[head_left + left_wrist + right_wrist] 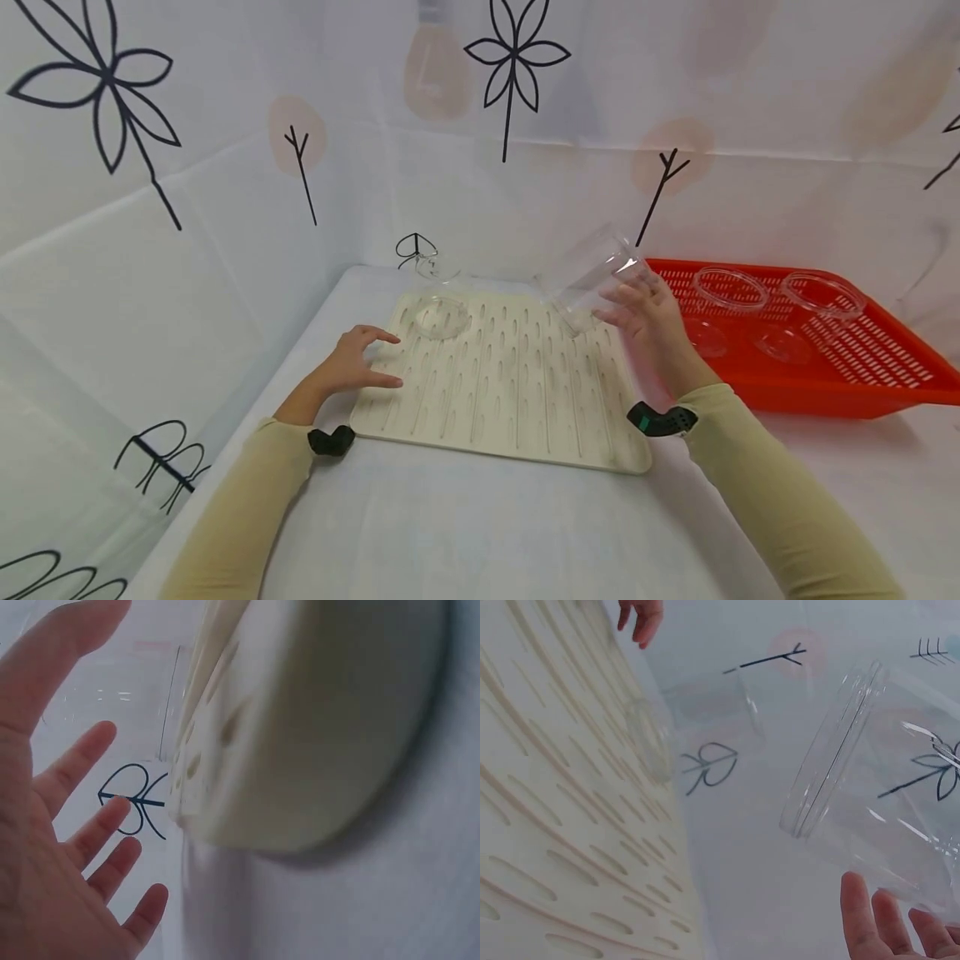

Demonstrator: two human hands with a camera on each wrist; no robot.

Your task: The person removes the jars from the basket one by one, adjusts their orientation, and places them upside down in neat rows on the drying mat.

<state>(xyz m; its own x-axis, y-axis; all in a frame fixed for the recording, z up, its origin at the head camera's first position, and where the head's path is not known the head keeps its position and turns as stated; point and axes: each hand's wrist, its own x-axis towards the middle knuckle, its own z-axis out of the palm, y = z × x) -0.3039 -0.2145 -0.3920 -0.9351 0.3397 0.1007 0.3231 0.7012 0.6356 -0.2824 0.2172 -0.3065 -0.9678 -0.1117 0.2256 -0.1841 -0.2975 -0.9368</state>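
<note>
My right hand (648, 321) grips a clear plastic jar (588, 279), raised and tilted over the back right of the cream ribbed drying mat (495, 392). The jar's threaded mouth points down to the left, as the right wrist view shows. Another clear jar (712, 712) stands on the mat's back left corner, its rim on the ribs. Beside the mat's left edge, my left hand (352, 358) holds nothing, thumb and fingers spread apart. In the left wrist view these loose fingers (94, 761) appear alongside the mat's rounded corner.
A red plastic basket (847, 400) with slotted walls stands right of the mat. Two clear jars inside it show their round rims (731, 289). White cloth printed with flowers and twigs (480, 200) hangs behind and to the left. White cloth covers the table (480, 525).
</note>
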